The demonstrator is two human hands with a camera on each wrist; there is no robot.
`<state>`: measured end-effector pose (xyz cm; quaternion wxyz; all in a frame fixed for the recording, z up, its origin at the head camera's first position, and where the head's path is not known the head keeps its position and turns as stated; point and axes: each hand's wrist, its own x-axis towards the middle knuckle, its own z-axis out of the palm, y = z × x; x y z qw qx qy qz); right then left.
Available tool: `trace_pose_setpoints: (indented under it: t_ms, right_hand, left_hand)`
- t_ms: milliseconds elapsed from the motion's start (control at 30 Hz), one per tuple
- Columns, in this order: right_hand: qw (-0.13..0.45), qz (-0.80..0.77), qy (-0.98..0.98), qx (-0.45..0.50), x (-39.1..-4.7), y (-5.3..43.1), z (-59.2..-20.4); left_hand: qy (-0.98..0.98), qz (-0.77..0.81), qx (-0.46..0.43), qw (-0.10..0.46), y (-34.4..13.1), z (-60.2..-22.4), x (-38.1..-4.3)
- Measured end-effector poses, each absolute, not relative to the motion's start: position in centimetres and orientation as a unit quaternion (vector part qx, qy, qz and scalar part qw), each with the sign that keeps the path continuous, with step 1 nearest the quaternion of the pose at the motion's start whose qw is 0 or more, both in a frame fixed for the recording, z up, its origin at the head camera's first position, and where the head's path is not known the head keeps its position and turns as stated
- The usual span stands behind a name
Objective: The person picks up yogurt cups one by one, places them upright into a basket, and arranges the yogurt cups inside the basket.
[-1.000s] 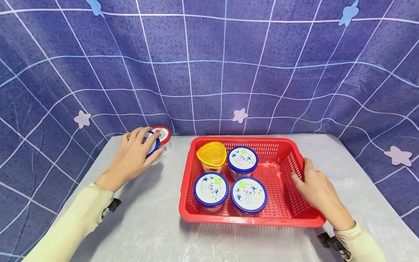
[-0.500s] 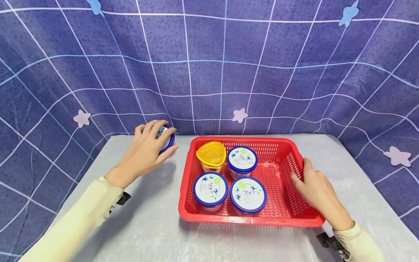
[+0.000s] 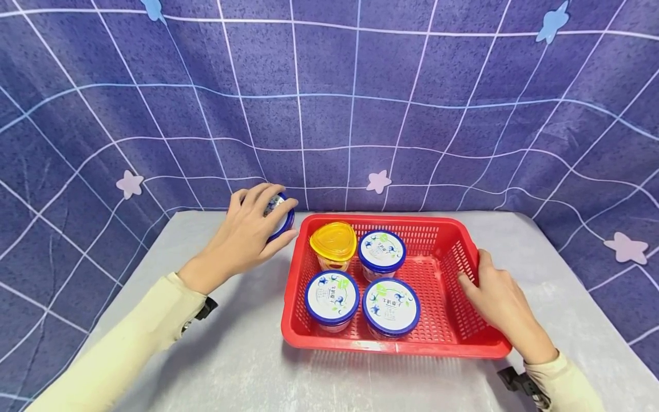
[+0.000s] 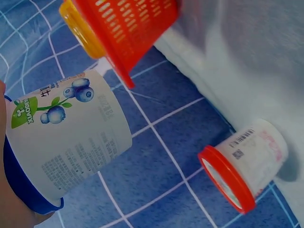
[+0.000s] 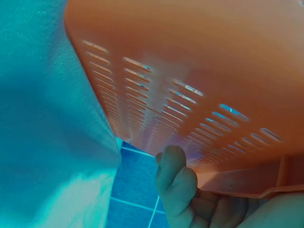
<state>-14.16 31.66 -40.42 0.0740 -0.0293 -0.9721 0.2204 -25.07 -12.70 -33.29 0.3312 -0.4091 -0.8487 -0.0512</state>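
Note:
My left hand (image 3: pixel 247 226) grips a yogurt cup (image 4: pixel 76 137) by its blue-lidded end, fingers spread across the lid. Blueberries are printed on its white side in the left wrist view. The cup is off the table, just left of the red basket (image 3: pixel 291 297). Thumb and fingers of my right hand (image 3: pixel 499 294) hold the basket's right rim. Inside the basket stand a cup with a yellow lid (image 3: pixel 333 242) and, around it, three cups with blue lids, such as the front right one (image 3: pixel 391 306).
A red-lidded cup (image 4: pixel 254 164) stands on the table in the left wrist view; my left hand and arm hide it in the head view. A purple gridded cloth (image 3: pixel 329 114) hangs behind the grey table (image 3: pixel 237 349).
My left hand has lifted the blue-lidded yogurt cup and carried it rightward toward the basket, passing over the red-lidded cup. The right hand and basket have stayed in place.

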Motion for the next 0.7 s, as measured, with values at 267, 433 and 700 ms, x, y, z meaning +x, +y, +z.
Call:
trace_pose_setpoints:
  t_ms: [267,433,700]
  right_hand:
    - [0.075,0.22,-0.972,-0.03,-14.1,31.7,-40.5]
    - [0.077,0.218,-0.972,-0.031,-14.1,31.7,-40.6]
    - [0.075,0.218,-0.973,-0.03,-14.1,31.7,-40.4]
  left_hand:
    - [-0.836,-0.05,-0.431,0.336,-11.0,-32.1,-24.3]
    - [-0.824,-0.051,-0.45,0.34,-9.6,-31.5,-24.0]
    - [-0.814,-0.06,-0.465,0.343,-7.9,-30.8,-23.8]
